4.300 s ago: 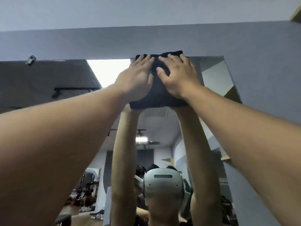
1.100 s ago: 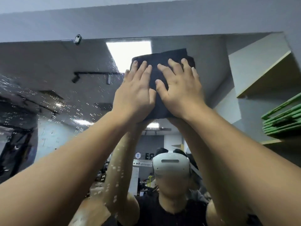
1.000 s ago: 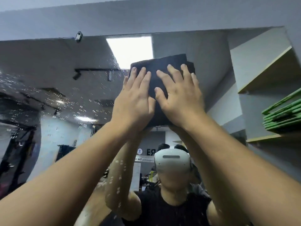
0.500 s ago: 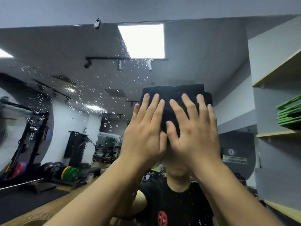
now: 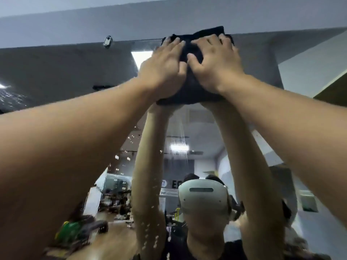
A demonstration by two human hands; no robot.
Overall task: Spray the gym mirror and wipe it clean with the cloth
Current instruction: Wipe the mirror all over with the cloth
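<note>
1. Up high, my left hand (image 5: 161, 72) and right hand (image 5: 216, 66) lie side by side on the dark cloth (image 5: 189, 91), thumbs nearly touching.
2. Both sets of fingers are stretched out straight and slightly spread, pressing the cloth flat against the mirror (image 5: 56, 72); nothing is pinched.
3. The folded cloth sits at the mirror's top edge, its upper border lapping onto the grey wall (image 5: 131, 21) above.
4. Droplets speckle the glass lower left of my arms.
5. A small metal clip (image 5: 108, 41) holds the mirror's top edge, left of the cloth.
</note>
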